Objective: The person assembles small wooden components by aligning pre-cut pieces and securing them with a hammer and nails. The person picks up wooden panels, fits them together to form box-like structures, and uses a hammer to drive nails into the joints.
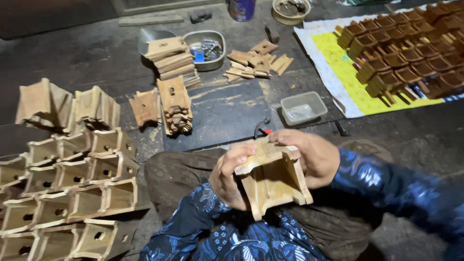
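On the dark floor (232,116), both hands' fingers (240,153) grip one wooden box (273,179).

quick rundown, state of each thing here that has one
wooden box piece: held off the lap, tilted
left hand: shut on its left side
right hand: shut on its top right
clear plastic tub: open, looks empty
metal bowl: open, small parts inside
pale wooden boxes: stacked on their sides
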